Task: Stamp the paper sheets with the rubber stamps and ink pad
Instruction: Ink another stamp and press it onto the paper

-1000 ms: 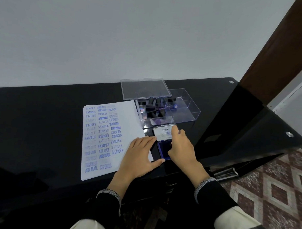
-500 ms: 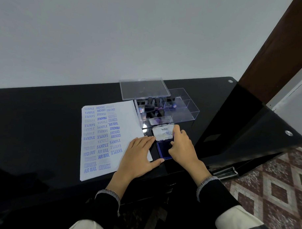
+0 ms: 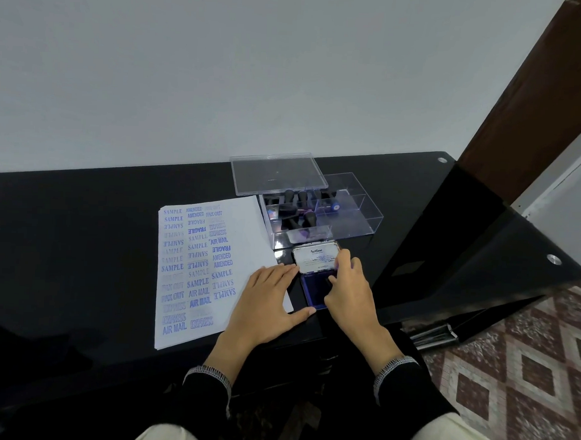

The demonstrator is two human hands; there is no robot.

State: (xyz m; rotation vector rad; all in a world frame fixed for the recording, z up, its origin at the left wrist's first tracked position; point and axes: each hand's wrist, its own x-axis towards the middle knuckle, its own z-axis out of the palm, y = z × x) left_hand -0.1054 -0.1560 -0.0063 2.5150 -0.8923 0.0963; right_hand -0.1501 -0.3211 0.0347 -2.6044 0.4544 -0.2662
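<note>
Ink pad (image 3: 314, 288): light, rigid hinged tin, best taken at its lid edge, where right hand (image 3: 350, 296) fingers pinch; left hand (image 3: 266, 306) flat, steadying paper sheets (image 3: 208, 269).

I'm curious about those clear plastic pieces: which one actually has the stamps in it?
The divided clear box beside the paper holds the black stamps. The flat clear lid behind it holds nothing.
</note>
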